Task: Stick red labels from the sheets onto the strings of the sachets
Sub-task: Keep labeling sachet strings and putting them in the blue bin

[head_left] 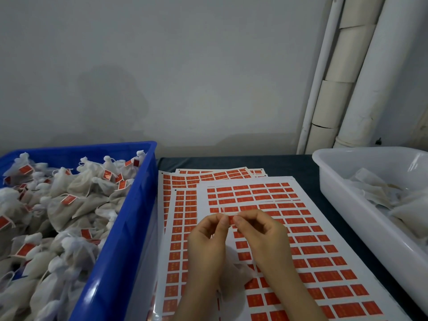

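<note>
Glossy white label sheets point(324, 262) overlap across the lower centre of the dark worktop point(301, 165). They sit tight between a blue plastic crate point(129, 228) at left, heaped with gauzy sachets point(69, 205) bearing red tags, and a smooth white tub point(347, 205) at right holding flat pale pouches point(382, 195). Mid-frame, left hand point(208, 230) and right hand point(259, 230) pinch one small red label point(231, 220) between them.

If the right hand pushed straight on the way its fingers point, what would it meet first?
The left hand, whose fingers pinch the other end of the same red label; probably almost at once, though depth is unclear.
</note>
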Tool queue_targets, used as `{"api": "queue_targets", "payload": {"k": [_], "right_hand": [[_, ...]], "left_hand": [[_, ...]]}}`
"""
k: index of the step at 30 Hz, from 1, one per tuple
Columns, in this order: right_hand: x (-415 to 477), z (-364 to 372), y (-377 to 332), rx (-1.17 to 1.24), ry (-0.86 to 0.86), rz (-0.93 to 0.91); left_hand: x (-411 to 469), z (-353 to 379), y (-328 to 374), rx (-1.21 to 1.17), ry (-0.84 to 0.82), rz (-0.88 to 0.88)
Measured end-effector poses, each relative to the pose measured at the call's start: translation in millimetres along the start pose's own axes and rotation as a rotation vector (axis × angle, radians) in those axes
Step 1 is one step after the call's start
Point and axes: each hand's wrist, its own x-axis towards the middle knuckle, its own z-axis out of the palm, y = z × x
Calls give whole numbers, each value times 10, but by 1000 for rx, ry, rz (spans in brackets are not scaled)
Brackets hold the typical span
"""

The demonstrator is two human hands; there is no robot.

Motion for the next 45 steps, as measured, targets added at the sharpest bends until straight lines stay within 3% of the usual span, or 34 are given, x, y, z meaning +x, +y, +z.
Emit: {"api": "queue_targets", "payload": {"k": [6, 11, 21, 27, 33, 35, 40, 45], "right_hand": [[-48, 34, -20, -45, 0, -54], [-75, 66, -7, -76, -26, -70], [-14, 57, -29, 54, -116, 84], [-15, 45, 12, -300, -563, 200], [8, 4, 0, -273, -466, 188], [18, -21, -24, -238, -402, 158], [48, -27, -141, -126, -261, 135], [106, -71, -305, -98, -174, 91]], "left_hand": [[-20, 8, -63, 189, 89, 160], [-11, -8, -85, 222, 113, 196], [22, -62, -15, -36, 70, -2], [91, -108, 9, -195, 156, -138], [202, -248, -77, -375, 276, -325], [224, -253, -93, -289, 312, -316], [147, -110, -123, 276, 249, -116], [130, -92, -151, 363, 224, -68]]}}
